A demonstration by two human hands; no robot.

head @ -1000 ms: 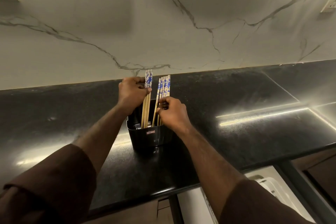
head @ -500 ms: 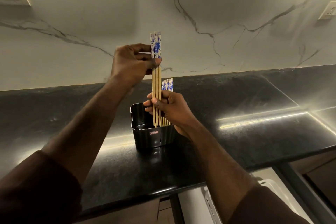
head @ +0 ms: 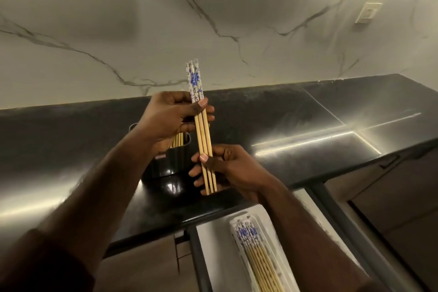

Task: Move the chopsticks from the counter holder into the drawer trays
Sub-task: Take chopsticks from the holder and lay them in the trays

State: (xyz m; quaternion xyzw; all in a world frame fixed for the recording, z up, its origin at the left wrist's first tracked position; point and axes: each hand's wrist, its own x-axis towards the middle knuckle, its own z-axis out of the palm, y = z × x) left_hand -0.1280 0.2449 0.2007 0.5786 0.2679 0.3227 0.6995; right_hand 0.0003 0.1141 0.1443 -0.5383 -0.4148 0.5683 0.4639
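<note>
Both hands hold a small bundle of wooden chopsticks (head: 203, 135) with blue-and-white patterned tops, lifted clear above the counter. My left hand (head: 170, 121) grips the bundle just below the patterned part. My right hand (head: 225, 168) pinches the bare lower ends. The black holder (head: 166, 163) stands on the counter behind my left wrist, with more chopsticks (head: 178, 140) inside it. Below the counter edge, the open drawer holds a white tray (head: 272, 227) with several matching chopsticks (head: 256, 251) lying in it.
The black glossy countertop (head: 296, 121) runs left to right under a white marble backsplash (head: 118, 31). A wall outlet (head: 368, 12) sits at the upper right. The drawer's dark frame (head: 196, 256) borders the tray on the left; dark cabinet fronts lie at lower right.
The bundle has come fully out of the holder and moved toward me. My right hand left the chopsticks in the holder and now pinches the bundle's lower ends. The drawer tray has come into view.
</note>
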